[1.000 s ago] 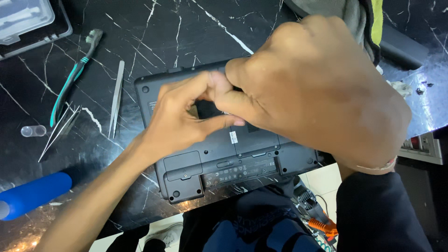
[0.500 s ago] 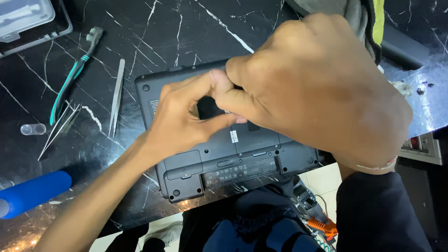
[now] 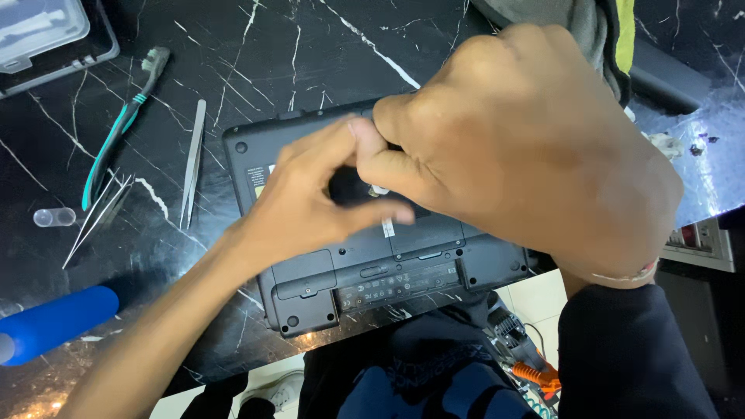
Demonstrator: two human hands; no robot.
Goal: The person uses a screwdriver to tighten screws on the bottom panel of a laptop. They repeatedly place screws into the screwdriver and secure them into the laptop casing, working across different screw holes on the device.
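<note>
A dark grey laptop (image 3: 372, 264) lies underside-up mid-frame on the black marbled surface (image 3: 256, 62); left hand (image 3: 310, 202) and right hand (image 3: 520, 147) pinch fingers together over its base, what they grasp hidden.

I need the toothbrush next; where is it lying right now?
In the head view the toothbrush lies on the black marble table, upper left, between the clear plastic case and the tweezers, left of the upturned laptop.

Left hand (image 3: 310, 198) fingers pinched together, right hand (image 3: 520, 147) curled over it, thumbs touching
</note>
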